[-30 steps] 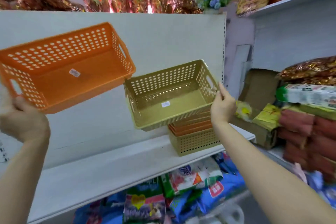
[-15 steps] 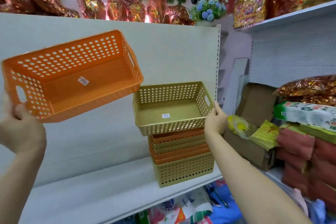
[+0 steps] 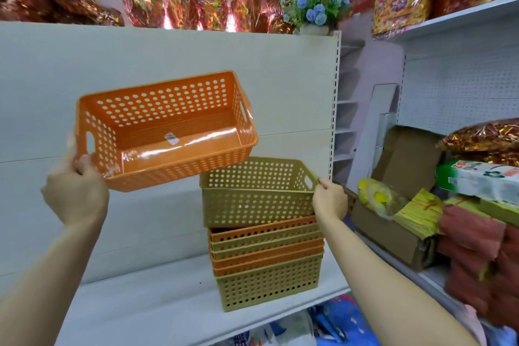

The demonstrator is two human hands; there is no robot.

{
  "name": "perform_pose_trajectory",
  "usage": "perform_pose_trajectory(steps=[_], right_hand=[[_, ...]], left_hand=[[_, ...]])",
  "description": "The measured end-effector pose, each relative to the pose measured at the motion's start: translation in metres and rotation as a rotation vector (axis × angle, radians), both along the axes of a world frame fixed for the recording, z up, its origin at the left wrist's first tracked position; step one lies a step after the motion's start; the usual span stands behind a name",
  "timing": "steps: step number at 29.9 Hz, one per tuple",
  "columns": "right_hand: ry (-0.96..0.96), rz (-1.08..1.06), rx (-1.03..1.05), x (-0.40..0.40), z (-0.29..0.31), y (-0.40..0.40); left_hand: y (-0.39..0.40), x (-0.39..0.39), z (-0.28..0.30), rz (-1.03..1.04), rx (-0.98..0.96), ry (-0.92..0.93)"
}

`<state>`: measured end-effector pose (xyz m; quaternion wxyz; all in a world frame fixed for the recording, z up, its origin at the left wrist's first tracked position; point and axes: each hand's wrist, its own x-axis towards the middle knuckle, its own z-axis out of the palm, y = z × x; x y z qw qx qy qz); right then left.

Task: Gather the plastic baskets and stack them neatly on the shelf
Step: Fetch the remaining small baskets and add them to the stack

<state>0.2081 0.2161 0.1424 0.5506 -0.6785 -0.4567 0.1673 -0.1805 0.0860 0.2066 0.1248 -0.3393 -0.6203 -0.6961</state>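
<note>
On the left, my left hand (image 3: 75,194): I see it gripping the near left corner of the orange basket (image 3: 168,132), fingers curled round the rim.
Orange basket: held in the air, tilted with its open side toward me, a small sticker on its floor; its right end hangs above the left part of the stack.
Shelf (image 3: 157,300): white, with a white back panel behind it.
Stack of baskets (image 3: 266,261): standing on the shelf, tan and orange ones nested.
Top tan basket (image 3: 257,202): sitting high in the stack, not pushed fully down.
My right hand (image 3: 330,199): I see its fingers pinching the tan basket's right rim by the handle slot.
Far right: a cardboard box (image 3: 393,230) beside packaged goods.
</note>
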Motion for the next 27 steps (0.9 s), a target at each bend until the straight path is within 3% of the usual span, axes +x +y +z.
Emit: perform_pose_trajectory(steps=[4, 14, 21, 27], right_hand=[[0.003, -0.022, -0.019, 0.000, -0.001, 0.002], [-0.147, -0.033, -0.054, 0.005, 0.002, 0.009], [-0.212, 0.063, -0.179, 0.012, -0.006, 0.005], [0.432, 0.324, 0.226, 0.025, 0.009, 0.005]], left_hand=[[-0.014, 0.050, 0.026, -0.023, -0.095, 0.002], [0.017, 0.083, 0.046, -0.040, -0.249, 0.070], [0.046, 0.113, 0.023, -0.116, -0.342, 0.048], [0.064, 0.147, 0.001, -0.130, -0.482, 0.121]])
